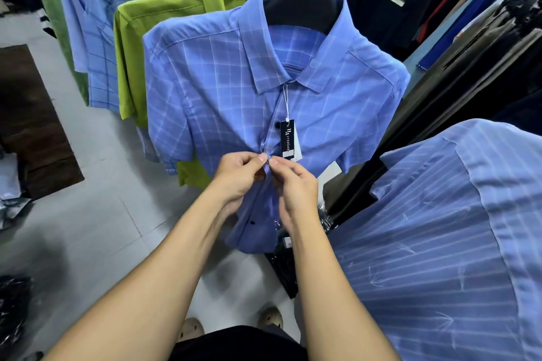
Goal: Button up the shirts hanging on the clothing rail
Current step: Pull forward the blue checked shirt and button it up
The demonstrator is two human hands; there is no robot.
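Head view: left hand (239, 174) and right hand (289, 182) pinch blue checked shirt (223, 97) placket mid-front; keep edges aligned, push button through hole.

The person wears a black garment (234, 343) and beige perforated clogs (190, 328).

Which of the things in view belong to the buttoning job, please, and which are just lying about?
In the job: blue checked shirt, its black button, left hand and right hand pinching its front edges.
Lying about: hang tag, brown mat, dark garments on the right.
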